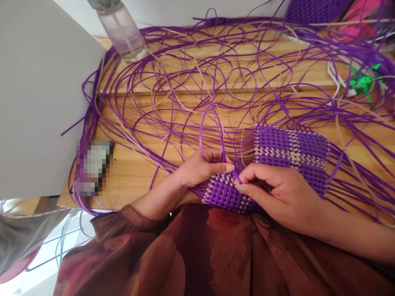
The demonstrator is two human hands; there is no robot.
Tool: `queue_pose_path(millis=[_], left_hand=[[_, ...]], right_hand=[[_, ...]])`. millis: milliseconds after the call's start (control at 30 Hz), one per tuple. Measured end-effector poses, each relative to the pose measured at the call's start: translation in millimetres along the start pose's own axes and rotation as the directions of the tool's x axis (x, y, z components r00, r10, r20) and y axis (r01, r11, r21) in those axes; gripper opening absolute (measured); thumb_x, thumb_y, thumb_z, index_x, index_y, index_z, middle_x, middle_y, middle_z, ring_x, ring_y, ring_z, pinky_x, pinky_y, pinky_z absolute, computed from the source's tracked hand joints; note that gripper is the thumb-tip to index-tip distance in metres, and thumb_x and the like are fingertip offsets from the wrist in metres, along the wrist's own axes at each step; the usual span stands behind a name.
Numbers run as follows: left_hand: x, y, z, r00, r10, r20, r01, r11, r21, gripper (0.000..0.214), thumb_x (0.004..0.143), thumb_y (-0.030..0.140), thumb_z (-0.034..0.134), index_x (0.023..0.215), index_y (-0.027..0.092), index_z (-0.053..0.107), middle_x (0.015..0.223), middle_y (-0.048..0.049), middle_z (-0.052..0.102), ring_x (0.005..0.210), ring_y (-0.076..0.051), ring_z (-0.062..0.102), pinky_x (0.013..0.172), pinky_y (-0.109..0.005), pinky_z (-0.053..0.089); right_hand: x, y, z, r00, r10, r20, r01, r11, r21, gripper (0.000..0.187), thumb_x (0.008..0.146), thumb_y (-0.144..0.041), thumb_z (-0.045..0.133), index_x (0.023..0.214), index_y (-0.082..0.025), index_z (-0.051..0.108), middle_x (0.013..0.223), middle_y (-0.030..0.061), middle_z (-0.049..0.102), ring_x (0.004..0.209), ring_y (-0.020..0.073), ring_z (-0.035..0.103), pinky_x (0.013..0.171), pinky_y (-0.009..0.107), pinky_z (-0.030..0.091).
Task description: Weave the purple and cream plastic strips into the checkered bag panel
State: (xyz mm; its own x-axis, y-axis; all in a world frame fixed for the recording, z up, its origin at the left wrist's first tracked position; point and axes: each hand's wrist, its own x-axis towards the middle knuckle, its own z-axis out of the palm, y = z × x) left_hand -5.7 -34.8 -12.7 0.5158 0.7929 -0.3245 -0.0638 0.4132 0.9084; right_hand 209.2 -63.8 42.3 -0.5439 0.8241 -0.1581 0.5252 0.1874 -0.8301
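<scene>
A purple and beige woven piece (226,191) lies at the table's front edge, its loose strands fanning out to the left and away from me. My left hand (208,164) is closed on a purple strand (203,129) that loops up above the fingers. Just right of it, my right hand (271,187) pinches a short length of purple strand between thumb and forefinger, over the weave's upper edge. Behind my right hand sits a larger woven panel (277,142) in purple with beige crossing bands, partly covered by the hand.
Long purple and beige strands (173,78) tangle across the wooden table (123,176). A clear bottle (123,35) stands at the back left, and a pixelated flat object (94,166) lies at the left edge. Green foil (362,82) and a purple basket (317,10) are at the right.
</scene>
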Motion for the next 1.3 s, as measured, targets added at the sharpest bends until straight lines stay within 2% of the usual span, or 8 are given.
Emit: queue_pose_path(millis=[100, 200, 367, 567, 867, 1033, 1167, 1300], left_hand=[[-1, -4, 4.7, 0.991, 0.079, -0.11, -0.068, 0.993, 0.101, 0.027, 0.075, 0.037, 0.08, 0.081, 0.012, 0.071, 0.075, -0.0028, 0.068, 0.068, -0.012, 0.057, 0.067, -0.025, 0.044], [-1, -3, 5.3, 0.987, 0.126, -0.097, -0.106, 0.975, 0.193, 0.024, 0.077, 0.034, 0.078, 0.081, 0.012, 0.071, 0.076, -0.0039, 0.068, 0.071, -0.013, 0.059, 0.07, -0.027, 0.046], [1, 1, 3.6, 0.991, 0.104, -0.081, -0.093, 0.987, 0.13, 0.027, 0.074, 0.036, 0.081, 0.08, 0.011, 0.072, 0.076, -0.0041, 0.069, 0.071, -0.013, 0.059, 0.07, -0.026, 0.046], [0, -4, 5.2, 0.994, -0.004, -0.11, -0.008, 0.994, -0.105, 0.03, 0.067, 0.035, 0.087, 0.079, 0.012, 0.072, 0.069, -0.0018, 0.067, 0.062, -0.011, 0.056, 0.065, -0.026, 0.041], [1, -6, 4.7, 0.997, 0.045, -0.069, -0.054, 0.989, -0.135, 0.028, 0.07, 0.033, 0.086, 0.085, 0.012, 0.074, 0.08, -0.0043, 0.071, 0.075, -0.015, 0.063, 0.078, -0.031, 0.047], [1, -5, 4.9, 0.996, 0.061, -0.063, -0.069, 0.989, -0.127, 0.028, 0.07, 0.033, 0.086, 0.083, 0.012, 0.073, 0.077, -0.0033, 0.07, 0.071, -0.013, 0.061, 0.075, -0.029, 0.047], [1, -4, 2.6, 0.997, 0.063, -0.045, -0.068, 0.991, -0.115, 0.024, 0.072, 0.031, 0.085, 0.078, 0.012, 0.071, 0.071, -0.0012, 0.068, 0.064, -0.009, 0.058, 0.066, -0.024, 0.044], [3, -4, 0.4, 0.998, 0.067, -0.002, -0.067, 0.99, -0.126, 0.023, 0.073, 0.029, 0.085, 0.078, 0.012, 0.071, 0.072, -0.0005, 0.068, 0.065, -0.008, 0.058, 0.066, -0.023, 0.042]], right_hand=[[3, 0, 6, 0.976, 0.177, 0.123, -0.199, 0.959, 0.202, 0.019, 0.095, -0.036, 0.057, 0.084, -0.02, 0.058, 0.064, -0.0015, 0.065, 0.057, 0.0114, 0.059, 0.054, 0.023, 0.047], [6, -1, 11, 0.904, 0.325, 0.279, -0.408, 0.852, 0.328, 0.02, 0.094, -0.039, 0.056, 0.086, -0.021, 0.055, 0.052, -0.0043, 0.06, 0.044, 0.0104, 0.053, 0.043, 0.02, 0.043], [14, 0, -4, 0.86, 0.34, 0.38, -0.455, 0.847, 0.274, 0.024, 0.091, -0.044, 0.06, 0.083, -0.021, 0.058, 0.049, -0.004, 0.059, 0.038, 0.0101, 0.051, 0.037, 0.019, 0.035], [43, 5, -29, 0.974, 0.202, 0.103, -0.205, 0.979, 0.019, 0.027, 0.09, -0.044, 0.062, 0.082, -0.019, 0.068, 0.061, -0.0006, 0.065, 0.048, 0.0101, 0.057, 0.046, 0.022, 0.041], [73, 10, -24, 0.971, 0.211, 0.11, -0.205, 0.976, -0.068, 0.032, 0.083, -0.048, 0.068, 0.069, -0.02, 0.065, 0.053, -0.0026, 0.057, 0.045, 0.0093, 0.048, 0.044, 0.024, 0.03], [78, 12, -22, 1.0, 0.019, 0.015, -0.02, 0.999, 0.028, 0.025, 0.087, -0.037, 0.062, 0.069, -0.02, 0.059, 0.061, -0.0024, 0.057, 0.053, 0.0103, 0.047, 0.051, 0.027, 0.034], [116, 23, -39, 0.926, -0.132, -0.355, 0.02, 0.953, -0.302, 0.025, 0.085, -0.027, 0.064, 0.063, -0.021, 0.052, 0.058, -0.0006, 0.051, 0.058, 0.0131, 0.043, 0.058, 0.031, 0.03], [154, 28, -50, 0.882, -0.146, -0.448, 0.01, 0.956, -0.292, 0.03, 0.085, -0.026, 0.064, 0.061, -0.022, 0.046, 0.06, 0.0, 0.047, 0.06, 0.0133, 0.042, 0.059, 0.031, 0.032]])
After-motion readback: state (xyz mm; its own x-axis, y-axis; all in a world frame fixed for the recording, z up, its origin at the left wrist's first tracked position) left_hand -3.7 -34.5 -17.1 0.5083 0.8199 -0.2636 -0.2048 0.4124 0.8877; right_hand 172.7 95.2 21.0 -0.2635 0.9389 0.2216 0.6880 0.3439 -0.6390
